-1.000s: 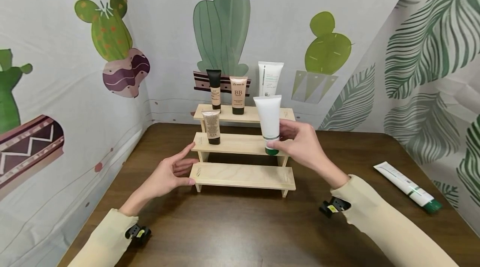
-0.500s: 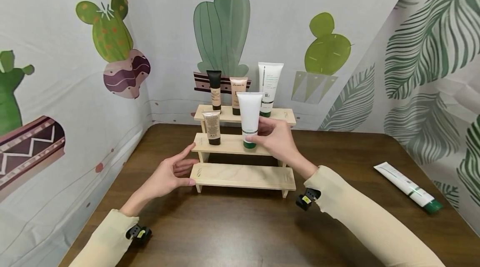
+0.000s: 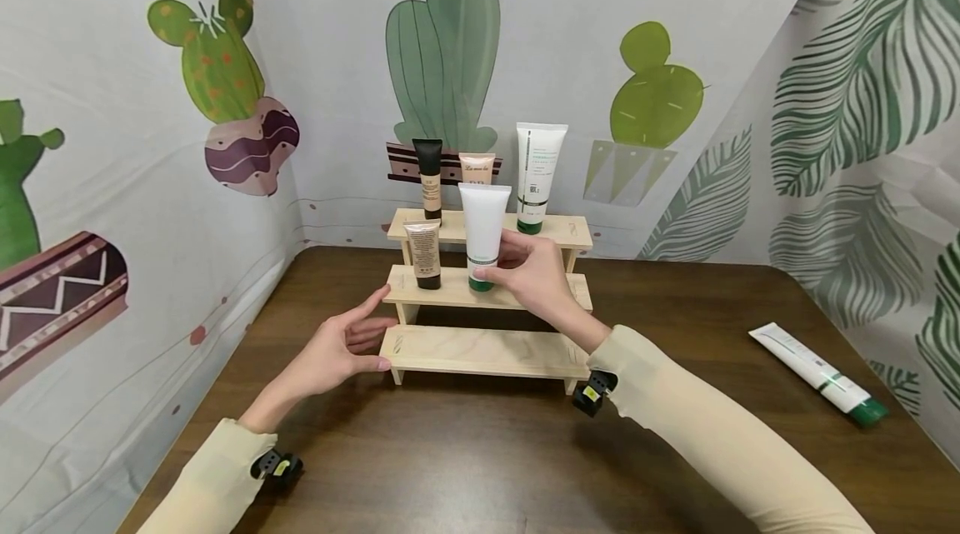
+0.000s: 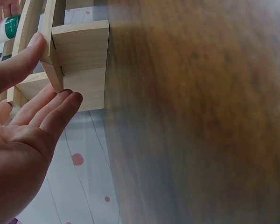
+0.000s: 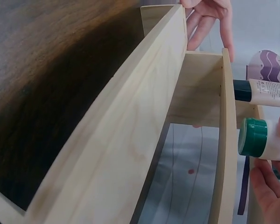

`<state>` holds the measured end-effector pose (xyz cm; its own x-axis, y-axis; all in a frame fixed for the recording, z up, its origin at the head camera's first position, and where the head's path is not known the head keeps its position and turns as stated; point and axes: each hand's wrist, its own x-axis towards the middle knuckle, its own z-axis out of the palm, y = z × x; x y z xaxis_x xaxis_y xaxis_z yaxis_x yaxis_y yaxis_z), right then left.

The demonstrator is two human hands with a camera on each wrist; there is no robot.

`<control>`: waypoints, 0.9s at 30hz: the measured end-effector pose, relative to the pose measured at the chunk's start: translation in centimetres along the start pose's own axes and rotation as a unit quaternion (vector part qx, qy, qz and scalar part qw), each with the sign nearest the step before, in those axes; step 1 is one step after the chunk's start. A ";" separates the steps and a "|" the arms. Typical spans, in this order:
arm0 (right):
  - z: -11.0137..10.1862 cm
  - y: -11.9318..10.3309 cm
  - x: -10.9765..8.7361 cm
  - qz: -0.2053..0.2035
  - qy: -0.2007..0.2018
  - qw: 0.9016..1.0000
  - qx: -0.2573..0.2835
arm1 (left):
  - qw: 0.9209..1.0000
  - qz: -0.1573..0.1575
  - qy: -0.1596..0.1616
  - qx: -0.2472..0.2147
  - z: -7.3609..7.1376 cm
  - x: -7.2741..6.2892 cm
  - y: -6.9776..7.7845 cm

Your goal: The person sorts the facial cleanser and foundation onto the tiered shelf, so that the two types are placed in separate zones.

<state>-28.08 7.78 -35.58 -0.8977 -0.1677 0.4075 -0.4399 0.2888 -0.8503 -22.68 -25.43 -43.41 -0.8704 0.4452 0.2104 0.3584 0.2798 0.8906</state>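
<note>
My right hand (image 3: 536, 271) pinches a white squeeze tube (image 3: 484, 222) near its green cap (image 5: 254, 137). The tube is upright, cap down, at the middle step of a wooden three-step stand (image 3: 480, 351); I cannot tell whether the cap touches the board. To its left on that step stands a small beige tube (image 3: 426, 255) with a dark cap. My left hand (image 3: 337, 355) touches the stand's left end, fingers mostly straight. In the left wrist view, the thumb (image 4: 25, 60) lies against the lowest board's edge and the fingertips meet its end.
On the top step stand a black-and-beige tube (image 3: 430, 184), a BB cream tube (image 3: 477, 167) partly hidden, and a large white tube (image 3: 537, 176). Another white tube with a green cap (image 3: 817, 373) lies on the brown table (image 3: 480, 459) at right. A cactus-print cloth (image 3: 337, 101) hangs behind.
My right hand has carried the white tube leftward along the middle step, bringing it in front of the BB cream tube. The left hand has stayed at the stand's left end.
</note>
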 end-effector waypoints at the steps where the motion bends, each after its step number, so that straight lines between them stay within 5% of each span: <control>1: 0.1 0.0 0.0 -0.001 0.000 1.000 0.000 | 1.000 -0.001 0.000 0.000 0.0 0.0 0.0; 27: 1.2 0.7 -0.1 0.012 0.000 1.000 0.017 | 1.000 -0.003 0.001 0.000 0.0 0.0 0.0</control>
<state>-28.23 6.89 -36.58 -0.9076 -0.1620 0.3873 -0.4179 0.2608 -0.8703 -22.75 -25.44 -43.44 -0.8732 0.4417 0.2061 0.3536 0.2831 0.8915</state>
